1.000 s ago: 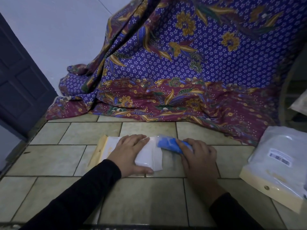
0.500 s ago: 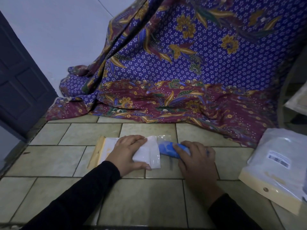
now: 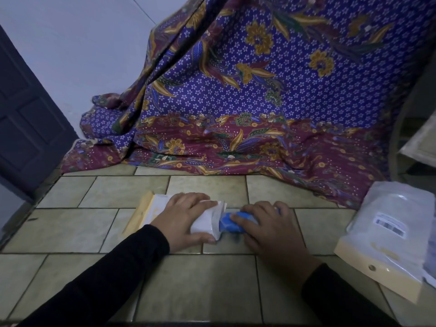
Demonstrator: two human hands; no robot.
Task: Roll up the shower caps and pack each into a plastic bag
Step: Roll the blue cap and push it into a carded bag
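A rolled blue shower cap (image 3: 230, 224) lies on the tiled floor, its left end at the mouth of a white plastic bag (image 3: 207, 220). My right hand (image 3: 271, 228) covers the roll from the right, fingers curled over it. My left hand (image 3: 186, 217) presses flat on the bag, thumb along its near edge. The bag lies on a stack of similar bags with a cream header strip (image 3: 141, 212) at its left end. Most of the roll is hidden under my right fingers.
A larger clear packet with a cream header and a barcode label (image 3: 387, 234) lies on the floor at the right. A purple and maroon patterned cloth (image 3: 247, 109) hangs down across the back. A dark door (image 3: 26, 128) stands at the left.
My right hand has slid the blue roll to the left, closer to the bag's mouth. My left hand has stayed pressed on the bag.
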